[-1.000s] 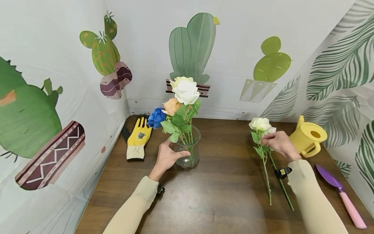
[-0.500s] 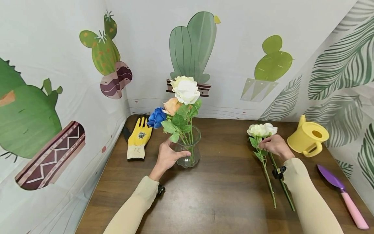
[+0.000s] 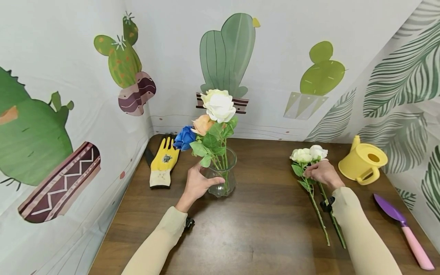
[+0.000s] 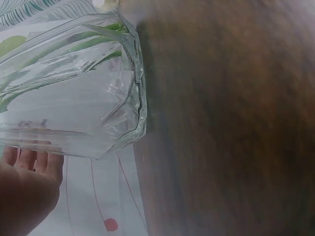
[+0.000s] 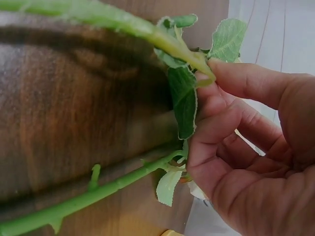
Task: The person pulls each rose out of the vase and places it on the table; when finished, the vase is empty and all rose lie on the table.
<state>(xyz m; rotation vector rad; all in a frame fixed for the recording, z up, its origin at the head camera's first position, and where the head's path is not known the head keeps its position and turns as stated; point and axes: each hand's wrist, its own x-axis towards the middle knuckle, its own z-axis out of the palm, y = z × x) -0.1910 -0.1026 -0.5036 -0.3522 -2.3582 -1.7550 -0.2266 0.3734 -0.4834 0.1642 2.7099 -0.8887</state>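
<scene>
My left hand grips the side of a clear glass vase, thumb across its front; in the left wrist view, fingers of the left hand lie against the glass wall. The vase holds a white rose, a peach rose and a blue rose. At the right, my right hand pinches a cream rose by its stem, high up under the leaves. The right wrist view shows thumb and fingertips on that green stem. Beside it lies another white rose, its thorny stem below the hand.
A yellow watering can stands at the back right. In front of it lies a trowel with purple blade and pink handle. A yellow work glove lies left of the vase. Printed cloth walls border the wooden table.
The cream rose's bloom has dropped lower and its stem end has swung right and nearer. My right hand has shifted slightly down with it. The left hand and vase have stayed put.
</scene>
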